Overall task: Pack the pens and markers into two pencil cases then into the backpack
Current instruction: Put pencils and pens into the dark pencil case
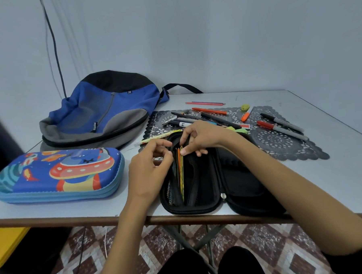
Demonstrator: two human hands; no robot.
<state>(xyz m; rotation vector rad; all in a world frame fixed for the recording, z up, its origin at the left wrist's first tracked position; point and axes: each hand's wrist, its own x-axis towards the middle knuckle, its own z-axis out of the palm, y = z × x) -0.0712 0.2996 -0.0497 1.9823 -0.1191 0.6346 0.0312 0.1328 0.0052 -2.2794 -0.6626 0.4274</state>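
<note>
The black pencil case lies open at the near edge of the table, directly in front of the person, and both hands are at its far end. In its left half some pencils stand side by side – an orange pencil and a yellow pencil are the ones I can see well.

The right hand comes over the case from the right with the fingers curled; the thumb and forefinger pinch the top end of the yellow pencil. The left hand is at the left rim of the case, just beside the pencils, also with curled fingers – I cannot tell if it grips the rim or only rests there.

Left of the hands, near them but not touching, the blue pencil case with a spaceship picture lies closed. Behind it the blue and grey backpack lies flat. The other pens and markers are scattered on a black lace mat just beyond the right hand; a red marker and a black marker lie farther to the right.
</note>
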